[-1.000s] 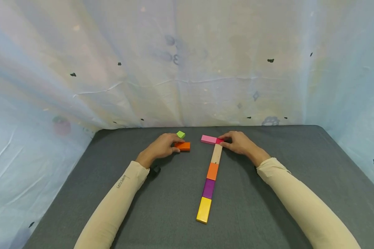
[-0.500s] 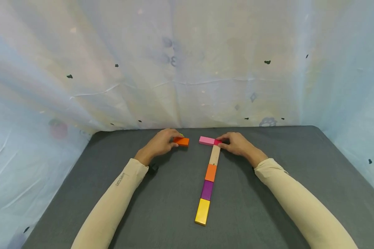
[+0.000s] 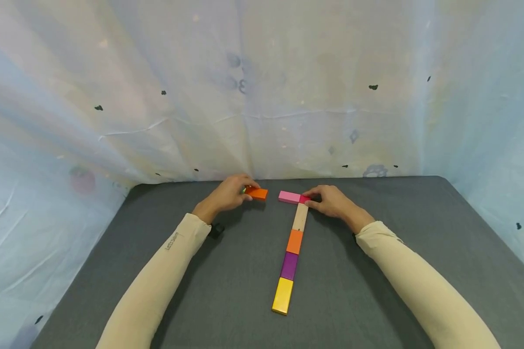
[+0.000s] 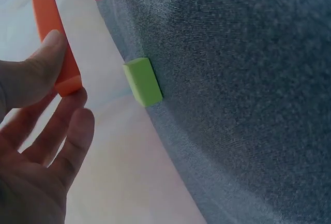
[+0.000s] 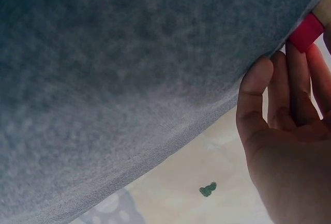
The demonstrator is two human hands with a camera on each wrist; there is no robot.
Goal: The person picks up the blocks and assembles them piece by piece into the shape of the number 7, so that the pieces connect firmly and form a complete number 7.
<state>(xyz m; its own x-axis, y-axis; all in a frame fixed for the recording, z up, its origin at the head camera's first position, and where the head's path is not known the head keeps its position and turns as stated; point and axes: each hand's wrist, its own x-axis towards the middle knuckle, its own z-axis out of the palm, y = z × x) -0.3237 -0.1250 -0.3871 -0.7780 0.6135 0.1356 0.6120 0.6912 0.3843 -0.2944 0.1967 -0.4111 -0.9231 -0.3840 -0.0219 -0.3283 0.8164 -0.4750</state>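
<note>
My left hand [image 3: 229,194] pinches an orange block [image 3: 257,194] between thumb and fingers. In the left wrist view the block stands out from the cloth, and a lime green block [image 4: 145,83] lies on the cloth beyond the fingers. That green block is almost covered by the hand in the head view. With thumb and fingertips, my right hand [image 3: 331,200] holds a red block [image 5: 306,32] at the far end of a row. To the left of the red one sits a pink block [image 3: 289,197].
Toward me from the red block run a bare wood block [image 3: 300,217], another orange block [image 3: 294,242], a purple block [image 3: 289,266] and a yellow block [image 3: 282,296]. They lie on a grey cloth-covered table [image 3: 227,300]. A pale curtain [image 3: 288,140] hangs behind the far edge.
The left hand has moved toward the far edge with the orange block, passing in front of the green one. My right hand stays at the red block.
</note>
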